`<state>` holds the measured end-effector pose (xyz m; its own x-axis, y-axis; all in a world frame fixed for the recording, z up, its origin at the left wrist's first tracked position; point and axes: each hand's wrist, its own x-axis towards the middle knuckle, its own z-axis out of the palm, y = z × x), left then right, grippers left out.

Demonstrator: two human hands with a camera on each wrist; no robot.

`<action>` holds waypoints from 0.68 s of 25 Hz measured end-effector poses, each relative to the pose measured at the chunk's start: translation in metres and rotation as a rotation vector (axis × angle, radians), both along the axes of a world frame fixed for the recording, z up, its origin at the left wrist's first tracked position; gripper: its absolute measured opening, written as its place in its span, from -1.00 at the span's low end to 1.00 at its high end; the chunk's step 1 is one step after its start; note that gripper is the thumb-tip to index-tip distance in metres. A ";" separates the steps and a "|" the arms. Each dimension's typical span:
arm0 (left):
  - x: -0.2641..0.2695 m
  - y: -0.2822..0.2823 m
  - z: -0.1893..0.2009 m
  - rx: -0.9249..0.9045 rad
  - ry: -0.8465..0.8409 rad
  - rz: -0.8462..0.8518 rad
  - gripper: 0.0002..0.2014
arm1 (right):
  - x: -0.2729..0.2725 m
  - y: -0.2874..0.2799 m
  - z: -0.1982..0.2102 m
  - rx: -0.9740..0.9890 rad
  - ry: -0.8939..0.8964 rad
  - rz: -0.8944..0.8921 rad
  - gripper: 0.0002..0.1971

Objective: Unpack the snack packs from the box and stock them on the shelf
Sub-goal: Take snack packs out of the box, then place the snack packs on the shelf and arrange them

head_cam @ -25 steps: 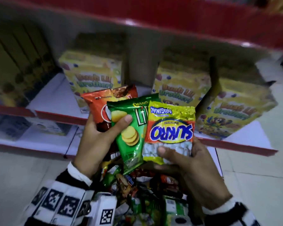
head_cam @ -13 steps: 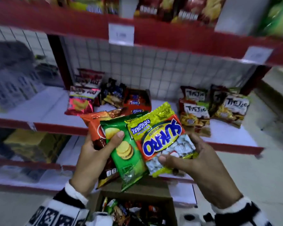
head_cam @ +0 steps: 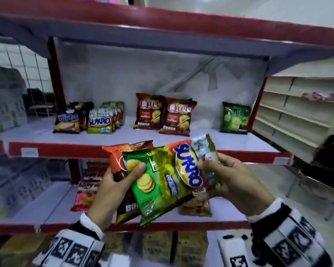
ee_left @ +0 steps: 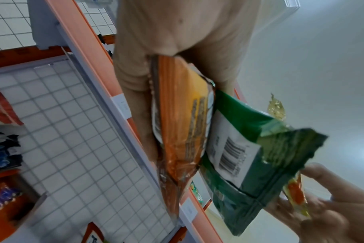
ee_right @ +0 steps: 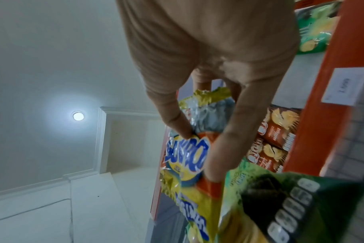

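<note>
Since half a second ago, both hands have risen to a higher shelf [head_cam: 112, 135], and the yellow Sukro pack [head_cam: 183, 170] has swung from lying flat to nearly upright. A person stands facing red-edged store shelving, holding three snack packs fanned out at chest height in front of the shelf edge. Their left hand [head_cam: 112, 191] grips an orange pack [head_cam: 120, 157] and a green chip pack [head_cam: 145, 187] together, thumb pressed across the green front. Their right hand [head_cam: 229, 182] pinches the Sukro pack by its clear top end, thumb on the front, fingers behind. On the white shelf behind stand matching goods: a Sukro row [head_cam: 99, 122] at left, two brown Qtela bags [head_cam: 163, 116] in the middle, and a green bag [head_cam: 234, 118] at right.
</note>
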<state>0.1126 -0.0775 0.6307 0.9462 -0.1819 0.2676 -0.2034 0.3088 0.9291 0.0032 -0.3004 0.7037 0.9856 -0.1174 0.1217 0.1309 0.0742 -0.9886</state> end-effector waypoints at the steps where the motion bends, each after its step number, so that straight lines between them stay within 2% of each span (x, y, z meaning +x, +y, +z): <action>1: -0.002 -0.004 0.007 -0.005 0.012 -0.020 -0.38 | -0.002 -0.004 0.012 -0.001 -0.006 0.011 -0.71; 5: -0.013 -0.009 0.032 -0.030 0.004 -0.034 -0.52 | 0.005 -0.011 0.038 0.049 -0.007 0.046 -0.58; 7: -0.015 -0.005 0.041 -0.034 -0.019 -0.013 -0.49 | 0.010 -0.004 0.041 0.065 0.005 0.080 -0.54; 11: -0.001 0.015 0.053 -0.037 -0.081 0.082 -0.42 | 0.030 0.018 0.037 0.120 0.000 0.126 -0.55; 17: 0.060 0.066 0.054 -0.070 -0.083 0.134 -0.34 | 0.087 0.064 0.048 -0.026 -0.095 0.027 -0.69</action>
<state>0.1728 -0.0115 0.6844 0.9347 -0.0337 0.3537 -0.3225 0.3376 0.8843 0.0904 -0.2364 0.7514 0.9723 -0.0868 0.2170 0.2220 0.0532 -0.9736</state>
